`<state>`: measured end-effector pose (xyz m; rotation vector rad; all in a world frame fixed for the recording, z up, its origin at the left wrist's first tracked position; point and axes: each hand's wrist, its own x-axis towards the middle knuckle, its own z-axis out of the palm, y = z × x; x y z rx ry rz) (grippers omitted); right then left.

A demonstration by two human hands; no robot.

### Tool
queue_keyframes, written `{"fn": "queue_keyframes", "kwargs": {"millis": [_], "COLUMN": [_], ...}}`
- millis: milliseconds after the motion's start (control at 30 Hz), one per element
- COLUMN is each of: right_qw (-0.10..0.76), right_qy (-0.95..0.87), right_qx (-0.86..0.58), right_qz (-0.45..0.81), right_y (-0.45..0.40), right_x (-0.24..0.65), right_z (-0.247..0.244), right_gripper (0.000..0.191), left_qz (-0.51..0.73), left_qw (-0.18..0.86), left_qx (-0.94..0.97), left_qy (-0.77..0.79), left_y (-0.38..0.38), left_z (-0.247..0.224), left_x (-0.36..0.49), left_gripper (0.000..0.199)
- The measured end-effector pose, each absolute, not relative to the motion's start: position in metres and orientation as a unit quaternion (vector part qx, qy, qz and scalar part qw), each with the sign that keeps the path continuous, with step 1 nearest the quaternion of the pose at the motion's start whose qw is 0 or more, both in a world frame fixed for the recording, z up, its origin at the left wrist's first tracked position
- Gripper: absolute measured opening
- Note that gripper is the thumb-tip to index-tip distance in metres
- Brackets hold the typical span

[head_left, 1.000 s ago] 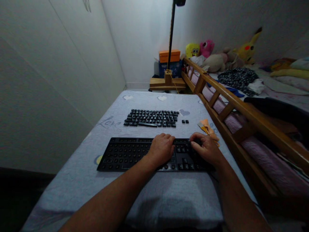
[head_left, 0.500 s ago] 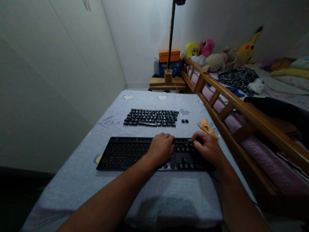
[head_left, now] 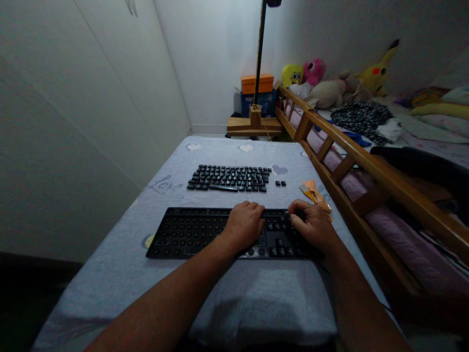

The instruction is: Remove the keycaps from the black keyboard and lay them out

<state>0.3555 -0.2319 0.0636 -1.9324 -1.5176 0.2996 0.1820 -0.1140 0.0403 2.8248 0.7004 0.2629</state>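
A black keyboard [head_left: 198, 230] lies across the cloth-covered table; its left and middle part shows bare key sockets, while keys remain toward the right. My left hand [head_left: 245, 224] rests on the keyboard's middle near its back edge, fingers together and bent over. My right hand [head_left: 311, 222] is over the right end, thumb and forefinger curled toward each other; what lies between them is too dark to tell. Behind the keyboard, loose black keycaps [head_left: 230, 178] are laid out in rows, with two small keycaps [head_left: 280, 184] apart at their right.
Orange wrapping [head_left: 315, 194] lies beyond my right hand. A wooden bed rail [head_left: 344, 142] runs along the table's right side, with plush toys and bedding behind it. A wooden stand [head_left: 254, 124] with a black pole is past the far edge. A cable trails by my right forearm.
My right hand has shifted slightly left over the keyboard. My left hand and the laid-out keycaps look unchanged.
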Motion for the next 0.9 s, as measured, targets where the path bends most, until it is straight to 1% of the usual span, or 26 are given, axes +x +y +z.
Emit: {"fn": "queue_keyframes", "kwargs": {"millis": [200, 400, 533, 767, 833, 900], "right_qw": [0.333, 0.321, 0.297, 0.229, 0.224, 0.238], "right_qy": [-0.582, -0.574, -0.583, -0.608, -0.610, -0.603], "right_qx": [-0.733, -0.745, -0.749, -0.751, -0.751, -0.755], "right_qz": [0.114, 0.113, 0.104, 0.120, 0.113, 0.103], "right_y": [-0.232, -0.229, -0.228, -0.234, -0.237, -0.239], "right_x": [0.354, 0.354, 0.354, 0.355, 0.356, 0.355], "right_z": [0.065, 0.066, 0.069, 0.079, 0.079, 0.077], "right_gripper": [0.009, 0.010, 0.010, 0.010, 0.010, 0.010], "left_qz": [0.089, 0.088, 0.093, 0.092, 0.093, 0.094], "left_qw": [0.108, 0.108, 0.108, 0.113, 0.114, 0.113], "left_qx": [0.962, 0.962, 0.961, 0.959, 0.959, 0.960], "left_qy": [0.236, 0.237, 0.236, 0.243, 0.242, 0.239], "left_y": [-0.114, -0.114, -0.114, -0.113, -0.113, -0.113], "left_z": [0.041, 0.041, 0.041, 0.040, 0.040, 0.041], "left_x": [0.182, 0.182, 0.182, 0.182, 0.182, 0.182], "left_gripper": [0.025, 0.025, 0.025, 0.025, 0.025, 0.025]}}
